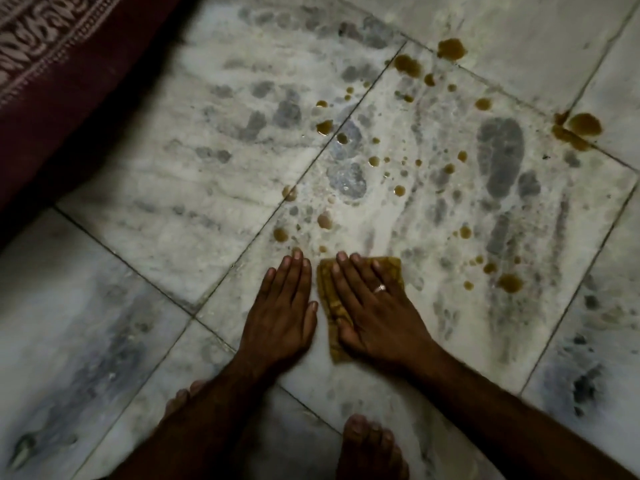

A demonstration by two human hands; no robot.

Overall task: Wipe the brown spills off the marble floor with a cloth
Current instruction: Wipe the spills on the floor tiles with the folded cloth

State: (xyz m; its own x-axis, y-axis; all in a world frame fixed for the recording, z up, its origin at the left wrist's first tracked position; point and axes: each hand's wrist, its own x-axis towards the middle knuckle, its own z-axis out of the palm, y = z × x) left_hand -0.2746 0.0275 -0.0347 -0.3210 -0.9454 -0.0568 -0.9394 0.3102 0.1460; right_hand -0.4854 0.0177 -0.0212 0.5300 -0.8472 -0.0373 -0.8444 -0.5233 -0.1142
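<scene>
Both hands are resting on the marble floor point(173, 202). The right hand point(374, 317) is lying open and flat on a yellow-brown cloth point(326, 289), with its fingers straight and a little apart, pressing the cloth onto the floor. A ring point(380, 288) is shining on one finger of that hand. The cloth is sitting on the near part of the big middle tile, and it is peeking out past the fingertips and beside the thumb. The left hand point(280, 306) is lying open and flat on the bare floor just beside the cloth, fingers straight and close together, holding nothing. Brown spills point(583, 124) are sitting all over the tile beyond the hands: big blobs farther off and to the right, little dots near the fingertips. A bare foot point(370, 445) is showing at the bottom, and some blurry toes point(183, 393) are showing behind the left arm. A dark red patterned fabric point(69, 81) is lying at the top left; it may be a bed cover or a rug, but it is too dark to tell.
</scene>
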